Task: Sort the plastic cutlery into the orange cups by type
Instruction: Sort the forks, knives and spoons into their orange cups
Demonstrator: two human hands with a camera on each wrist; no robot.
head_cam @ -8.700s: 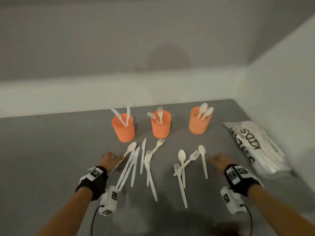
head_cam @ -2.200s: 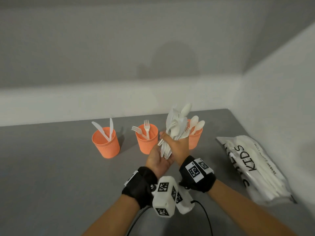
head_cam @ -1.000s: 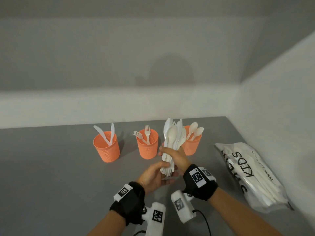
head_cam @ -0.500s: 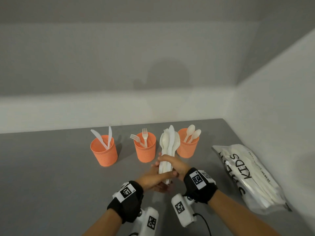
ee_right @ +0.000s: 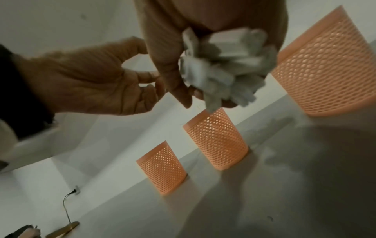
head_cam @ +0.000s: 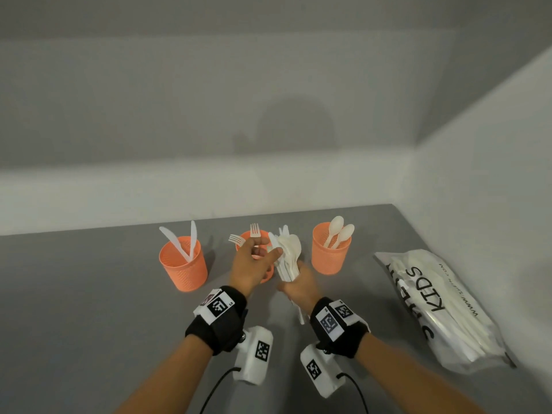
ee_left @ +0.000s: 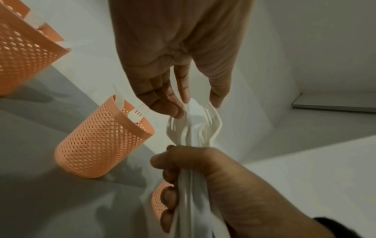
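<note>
Above the tabletop (head_cam: 89, 309), near its far edge, the right hand (head_cam: 298, 286) is clenched around the handles of a bundle (head_cam: 288, 255) of white cutlery, heads up. The left hand (head_cam: 249, 264) reaches across and pinches the top of one piece between thumb and fingertips. Behind the hands, three orange cups stand in a row along the far edge: the left cup (head_cam: 183, 264) holds two knives, the middle cup (head_cam: 260, 255) two forks (the left hand covers most of it), the right cup (head_cam: 330, 249) two spoons. A bag (head_cam: 442, 309) printed KIDS lies along the right edge; bare grey surface spreads to the left and toward the near edge.

From the left wrist, the left fingers (ee_left: 175, 109) close on a fork head at the bundle's (ee_left: 193, 127) top, while the right hand (ee_left: 203, 177) grips the handles below. The fork cup (ee_left: 101, 145) stands just beside them.

From the right wrist, the handle ends (ee_right: 223, 64) fan out of the right fist, and the three cups line up beyond, with open surface beneath.
</note>
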